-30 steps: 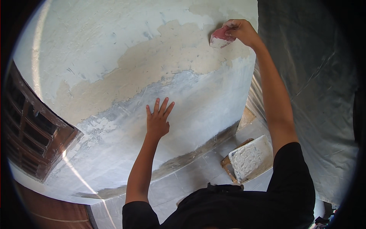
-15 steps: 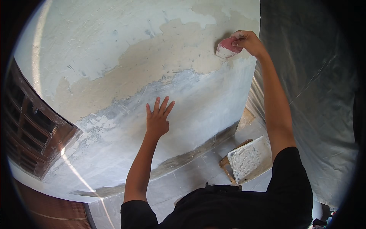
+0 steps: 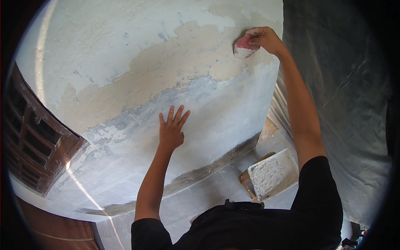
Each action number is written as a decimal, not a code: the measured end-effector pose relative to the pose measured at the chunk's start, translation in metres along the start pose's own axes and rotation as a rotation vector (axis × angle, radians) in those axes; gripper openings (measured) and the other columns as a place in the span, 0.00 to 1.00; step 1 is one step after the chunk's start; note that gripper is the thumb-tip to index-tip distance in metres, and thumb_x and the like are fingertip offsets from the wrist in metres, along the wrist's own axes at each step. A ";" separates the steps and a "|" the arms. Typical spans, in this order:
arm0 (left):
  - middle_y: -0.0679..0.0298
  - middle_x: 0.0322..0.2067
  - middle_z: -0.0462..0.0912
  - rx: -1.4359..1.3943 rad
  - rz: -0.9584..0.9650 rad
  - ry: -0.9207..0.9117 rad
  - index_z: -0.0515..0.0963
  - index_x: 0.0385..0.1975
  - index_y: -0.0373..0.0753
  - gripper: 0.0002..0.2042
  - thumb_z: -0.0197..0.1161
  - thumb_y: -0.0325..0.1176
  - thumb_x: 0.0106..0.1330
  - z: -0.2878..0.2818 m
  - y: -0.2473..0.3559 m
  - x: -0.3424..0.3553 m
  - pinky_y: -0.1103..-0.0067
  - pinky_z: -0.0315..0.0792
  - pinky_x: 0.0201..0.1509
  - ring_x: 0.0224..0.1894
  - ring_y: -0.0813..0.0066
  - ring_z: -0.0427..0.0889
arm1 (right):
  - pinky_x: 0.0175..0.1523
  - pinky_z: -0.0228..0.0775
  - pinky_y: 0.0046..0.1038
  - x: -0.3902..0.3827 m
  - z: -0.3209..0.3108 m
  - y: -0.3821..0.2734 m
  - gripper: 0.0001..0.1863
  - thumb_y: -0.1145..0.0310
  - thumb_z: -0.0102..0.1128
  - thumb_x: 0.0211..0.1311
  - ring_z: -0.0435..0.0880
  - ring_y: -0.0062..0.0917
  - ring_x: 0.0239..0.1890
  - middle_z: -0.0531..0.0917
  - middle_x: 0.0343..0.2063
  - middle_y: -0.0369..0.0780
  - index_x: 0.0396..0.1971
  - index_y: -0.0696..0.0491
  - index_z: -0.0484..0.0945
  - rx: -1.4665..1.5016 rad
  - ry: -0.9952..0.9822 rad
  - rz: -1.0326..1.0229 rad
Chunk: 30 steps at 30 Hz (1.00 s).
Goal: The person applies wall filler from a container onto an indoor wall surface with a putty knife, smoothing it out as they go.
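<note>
My right hand (image 3: pixel 266 39) is raised high on the wall (image 3: pixel 125 62) and grips a small red trowel (image 3: pixel 243 46) smeared with white plaster, its blade pressed against a bare tan patch. My left hand (image 3: pixel 171 129) lies flat on the wall lower down, fingers spread, on grey, freshly smoothed plaster. It holds nothing. White plaster covers the upper left of the wall, and a tan band runs across the middle.
A square board (image 3: pixel 273 173) heaped with white plaster rests on a wooden stool on the tiled floor (image 3: pixel 208 196) at the lower right. Grey plastic sheeting (image 3: pixel 337 91) hangs on the right. A dark wooden window frame (image 3: pixel 35 146) stands at the left.
My right hand has slid the trowel a little down the wall, near the corner by the sheeting. My left hand has stayed flat in the same spot.
</note>
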<state>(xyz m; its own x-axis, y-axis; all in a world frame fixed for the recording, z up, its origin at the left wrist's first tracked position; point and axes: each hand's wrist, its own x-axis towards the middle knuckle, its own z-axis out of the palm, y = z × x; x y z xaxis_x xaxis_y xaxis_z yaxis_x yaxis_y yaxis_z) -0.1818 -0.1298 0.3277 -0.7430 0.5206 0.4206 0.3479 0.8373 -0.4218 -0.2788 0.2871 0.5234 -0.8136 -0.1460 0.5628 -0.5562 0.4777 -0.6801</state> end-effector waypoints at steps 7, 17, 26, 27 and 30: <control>0.72 0.72 0.46 0.020 -0.003 -0.002 0.52 0.69 0.61 0.46 0.65 0.35 0.45 -0.001 0.000 0.000 0.47 0.41 0.68 0.73 0.63 0.44 | 0.36 0.74 0.24 -0.002 -0.003 -0.012 0.13 0.81 0.59 0.50 0.81 0.24 0.32 0.84 0.33 0.41 0.39 0.60 0.81 0.027 -0.093 -0.001; 0.73 0.72 0.46 0.007 -0.009 -0.009 0.52 0.69 0.61 0.46 0.65 0.35 0.45 -0.004 0.001 -0.001 0.48 0.40 0.69 0.73 0.65 0.45 | 0.37 0.75 0.25 -0.019 0.003 -0.042 0.12 0.81 0.61 0.52 0.82 0.24 0.30 0.83 0.31 0.40 0.38 0.60 0.79 0.264 0.247 -0.051; 0.74 0.72 0.46 0.014 -0.003 0.032 0.53 0.69 0.61 0.45 0.64 0.35 0.45 0.001 -0.001 0.000 0.50 0.31 0.71 0.73 0.65 0.44 | 0.42 0.75 0.24 -0.013 0.054 -0.037 0.11 0.83 0.58 0.50 0.81 0.23 0.34 0.84 0.31 0.40 0.35 0.61 0.81 -0.010 -0.231 -0.066; 0.74 0.72 0.46 0.014 -0.006 0.032 0.53 0.69 0.61 0.45 0.64 0.35 0.45 -0.001 -0.001 0.000 0.50 0.31 0.71 0.73 0.65 0.44 | 0.42 0.75 0.25 -0.011 0.056 -0.041 0.12 0.82 0.59 0.48 0.82 0.25 0.34 0.84 0.31 0.41 0.35 0.60 0.81 -0.055 -0.234 -0.093; 0.73 0.71 0.47 -0.063 -0.011 0.012 0.54 0.69 0.61 0.45 0.64 0.34 0.45 -0.002 0.001 -0.001 0.50 0.29 0.71 0.73 0.66 0.44 | 0.43 0.75 0.26 0.002 0.055 -0.056 0.12 0.82 0.59 0.48 0.83 0.25 0.35 0.84 0.32 0.41 0.36 0.60 0.82 -0.144 -0.157 -0.151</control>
<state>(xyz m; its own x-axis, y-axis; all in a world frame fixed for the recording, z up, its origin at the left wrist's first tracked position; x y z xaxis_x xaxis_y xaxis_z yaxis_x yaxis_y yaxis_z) -0.1799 -0.1291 0.3283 -0.7402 0.5127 0.4350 0.3748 0.8518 -0.3661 -0.2588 0.2120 0.5373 -0.7461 -0.3522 0.5651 -0.6523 0.5569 -0.5141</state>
